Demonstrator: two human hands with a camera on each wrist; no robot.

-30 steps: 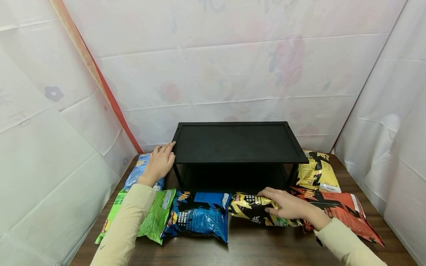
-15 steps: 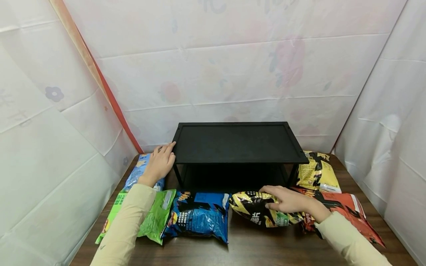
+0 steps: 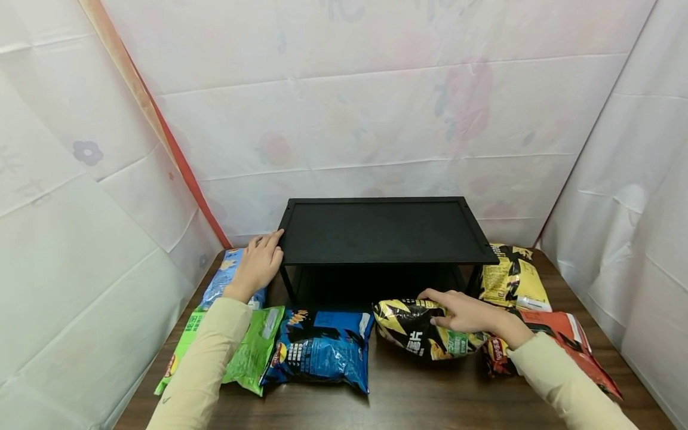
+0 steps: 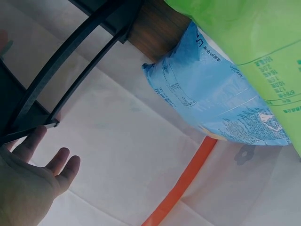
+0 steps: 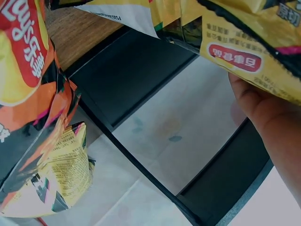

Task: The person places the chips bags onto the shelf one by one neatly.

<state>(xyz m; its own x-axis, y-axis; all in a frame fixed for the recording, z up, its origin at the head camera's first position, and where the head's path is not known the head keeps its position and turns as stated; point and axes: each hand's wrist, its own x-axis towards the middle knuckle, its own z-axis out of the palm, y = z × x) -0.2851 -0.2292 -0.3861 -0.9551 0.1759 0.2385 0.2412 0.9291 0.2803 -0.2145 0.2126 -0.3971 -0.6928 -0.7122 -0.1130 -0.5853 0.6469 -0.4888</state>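
Observation:
My right hand (image 3: 464, 312) grips a black-and-yellow bag of chips (image 3: 419, 334) from above, its fingers over the far side and the thumb on the near face. The bag is tilted up, its front facing me. In the right wrist view, the fingers of my right hand (image 5: 263, 110) press against the yellow bag of chips (image 5: 254, 52). My left hand (image 3: 258, 266) rests at the left edge of a two-tier black shelf (image 3: 381, 230), fingers extended. The left wrist view shows the left hand's fingertips (image 4: 35, 139) right at the shelf's edge.
A blue bag of chips (image 3: 322, 352) and a green one (image 3: 252, 352) lie left of the shelf's front. Behind the left arm is a light-blue bag (image 3: 220, 278). A red bag (image 3: 559, 340) and a yellow bag (image 3: 513, 280) lie at right. White curtains enclose the wooden table (image 3: 398, 400).
My right hand has raised the black-and-yellow bag of chips a little and tipped its front toward me, uncovering more of the red bag's left end. My left hand has stayed put.

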